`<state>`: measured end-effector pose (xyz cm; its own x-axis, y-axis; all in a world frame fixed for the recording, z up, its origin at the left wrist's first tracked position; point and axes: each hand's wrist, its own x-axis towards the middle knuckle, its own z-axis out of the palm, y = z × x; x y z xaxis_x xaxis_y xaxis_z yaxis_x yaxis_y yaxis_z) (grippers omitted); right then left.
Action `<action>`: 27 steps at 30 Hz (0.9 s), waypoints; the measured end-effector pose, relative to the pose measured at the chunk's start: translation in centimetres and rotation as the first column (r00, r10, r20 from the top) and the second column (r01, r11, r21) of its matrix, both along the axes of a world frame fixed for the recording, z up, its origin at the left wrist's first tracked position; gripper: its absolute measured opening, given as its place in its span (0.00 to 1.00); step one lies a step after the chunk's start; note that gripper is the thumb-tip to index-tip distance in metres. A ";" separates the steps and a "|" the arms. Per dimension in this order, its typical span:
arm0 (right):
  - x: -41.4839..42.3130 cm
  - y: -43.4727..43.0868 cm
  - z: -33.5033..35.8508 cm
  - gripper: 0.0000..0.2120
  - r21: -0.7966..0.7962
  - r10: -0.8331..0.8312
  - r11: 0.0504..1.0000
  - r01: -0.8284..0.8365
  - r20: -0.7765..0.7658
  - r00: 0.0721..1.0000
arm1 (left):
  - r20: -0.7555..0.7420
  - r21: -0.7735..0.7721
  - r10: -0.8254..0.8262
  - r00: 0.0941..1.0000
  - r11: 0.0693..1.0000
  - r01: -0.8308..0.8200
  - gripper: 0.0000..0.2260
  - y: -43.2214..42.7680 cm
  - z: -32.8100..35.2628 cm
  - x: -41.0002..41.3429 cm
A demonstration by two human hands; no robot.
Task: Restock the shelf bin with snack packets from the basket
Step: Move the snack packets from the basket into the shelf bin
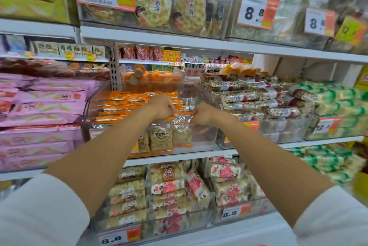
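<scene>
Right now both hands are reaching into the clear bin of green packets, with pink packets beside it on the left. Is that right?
Not quite: the head view shows the packets in the clear bin are orange, not green. The left hand and right hand do reach into it, with pink packets beside it on the left.

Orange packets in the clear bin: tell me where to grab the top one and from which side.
Pinch the top orange packet across its long edges, mid-length, coming straight down through the clear bin's open top. The packets lie flat in stacks with walls around them, so only the top face is free. The left hand curls over packets from above.
</scene>
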<state>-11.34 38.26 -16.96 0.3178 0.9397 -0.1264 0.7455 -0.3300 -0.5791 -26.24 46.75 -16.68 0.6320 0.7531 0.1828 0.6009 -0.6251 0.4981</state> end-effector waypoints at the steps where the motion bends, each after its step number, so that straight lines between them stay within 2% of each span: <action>1: 0.0 -0.1 0.0 0.08 0.038 0.009 0.999 -0.009 0.003 1.000 | 0.004 0.002 0.012 1.000 1.000 -0.012 0.07 -0.1 0.0 -0.1; 3: -0.1 -0.7 0.0 0.14 0.139 0.034 0.989 -0.038 0.032 0.999 | 0.027 0.037 0.057 0.998 0.998 -0.058 0.08 -0.4 -0.1 -0.2; 5: 0.1 -1.6 -0.2 0.19 0.275 0.037 0.959 -0.075 0.142 0.989 | 0.104 0.093 0.111 0.988 0.988 -0.120 0.10 -1.4 -0.2 -0.3; 7: 0.1 -2.9 -0.8 0.15 0.472 -0.040 0.875 -0.104 0.286 0.958 | 0.220 0.127 0.112 0.969 0.982 -0.143 0.11 -2.8 -0.1 -0.1; 9: 0.1 -4.6 -1.7 0.11 0.654 -0.140 0.748 -0.110 0.317 0.938 | 0.313 0.157 0.057 0.948 0.981 -0.110 0.11 -4.9 -0.2 0.4; 11: -0.1 -6.5 -2.8 0.09 0.732 -0.177 0.672 -0.112 0.306 0.936 | 0.369 0.177 -0.013 0.929 0.983 -0.057 0.10 -7.5 -0.6 1.2; 13: -0.2 -8.9 -4.4 0.05 0.762 -0.197 0.644 -0.069 0.253 0.947 | 0.399 0.140 -0.055 0.915 0.990 -0.001 0.09 -10.3 -1.6 1.9; 15: 0.1 -11.2 -6.5 0.02 0.753 -0.225 0.658 0.009 0.185 0.957 | 0.358 0.052 -0.066 0.931 0.997 0.051 0.10 -12.2 -3.5 2.7; 17: 0.8 -13.5 -9.2 0.03 0.709 -0.261 0.699 0.091 0.134 0.956 | 0.278 -0.102 -0.060 0.959 0.991 0.091 0.11 -13.5 -5.7 3.6; 20: 2.2 -16.8 -13.9 0.04 0.622 -0.298 0.754 0.211 0.039 0.954 | 0.160 -0.308 -0.088 0.983 0.942 0.134 0.13 -15.3 -9.6 4.9; 23: 3.5 -20.0 -18.8 0.05 0.491 -0.321 0.823 0.287 -0.015 0.947 | 0.043 -0.413 -0.134 0.990 0.900 0.140 0.12 -17.3 -14.3 6.5; 27: 4.8 -23.5 -25.5 0.05 0.341 -0.378 0.863 0.372 -0.052 0.924 | -0.084 -0.550 -0.200 0.976 0.827 0.122 0.06 -19.9 -21.2 8.7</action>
